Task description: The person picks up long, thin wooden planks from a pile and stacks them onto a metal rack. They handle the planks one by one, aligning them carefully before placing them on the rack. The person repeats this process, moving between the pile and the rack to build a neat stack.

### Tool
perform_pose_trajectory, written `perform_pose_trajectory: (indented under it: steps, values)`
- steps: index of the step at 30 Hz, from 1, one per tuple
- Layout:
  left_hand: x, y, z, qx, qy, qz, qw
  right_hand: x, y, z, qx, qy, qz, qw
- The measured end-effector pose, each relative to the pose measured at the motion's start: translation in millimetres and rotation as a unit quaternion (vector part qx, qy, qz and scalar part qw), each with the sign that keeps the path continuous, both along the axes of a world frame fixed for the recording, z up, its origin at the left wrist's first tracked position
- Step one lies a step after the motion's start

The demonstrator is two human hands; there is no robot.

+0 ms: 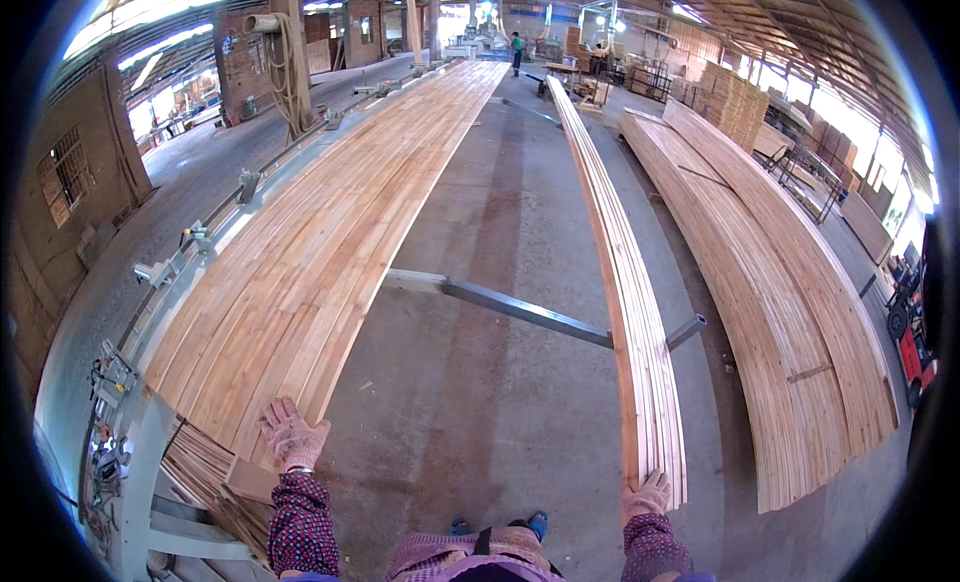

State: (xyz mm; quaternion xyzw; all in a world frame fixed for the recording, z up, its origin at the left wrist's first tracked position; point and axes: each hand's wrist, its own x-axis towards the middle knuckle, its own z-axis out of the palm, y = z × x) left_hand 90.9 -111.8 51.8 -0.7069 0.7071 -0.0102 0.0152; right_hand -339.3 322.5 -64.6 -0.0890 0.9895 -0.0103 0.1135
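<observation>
My left hand (291,434), in a pale pinkish glove, lies with its fingers spread on the near end of long wooden boards (290,272). These boards lie side by side on a long frame at the left. On the right, my gloved right hand (648,494) is at the near end of a narrow row of long wooden strips (640,352). Its fingers curl over the top of a strip at the row's left edge, and its underside is hidden. Metal support arms (520,310) reach across from the frame beneath the strips.
A large stack of long boards (740,262) stands at the far right. Clamps (165,270) line the frame's left side. Thin offcuts (205,472) lie below the boards' near end. A person (516,54) stands far off, and a red vehicle (912,352) is at the right rim.
</observation>
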Motion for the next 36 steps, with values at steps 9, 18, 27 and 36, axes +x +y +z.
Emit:
perform_pose_trajectory:
  steps: [9,18,27,36]
  values:
    - [2.3,-2.0,-9.0,-0.013,0.001,0.006,1.0,-7.1,6.4,-19.3,0.006,0.03,0.018,0.999]
    - [-0.2,-1.4,-4.8,-0.008,-0.002,0.006,1.0,0.1,1.7,2.7,0.0,-0.001,0.016,1.0]
    - [10.1,-4.4,-20.6,-0.06,-0.003,-0.002,0.998,-3.5,-1.6,-2.7,0.02,-0.013,0.007,1.0]
    - [6.6,-2.7,-12.4,-0.036,0.011,0.003,0.999,-2.0,-3.7,1.3,0.009,-0.013,0.003,1.0]
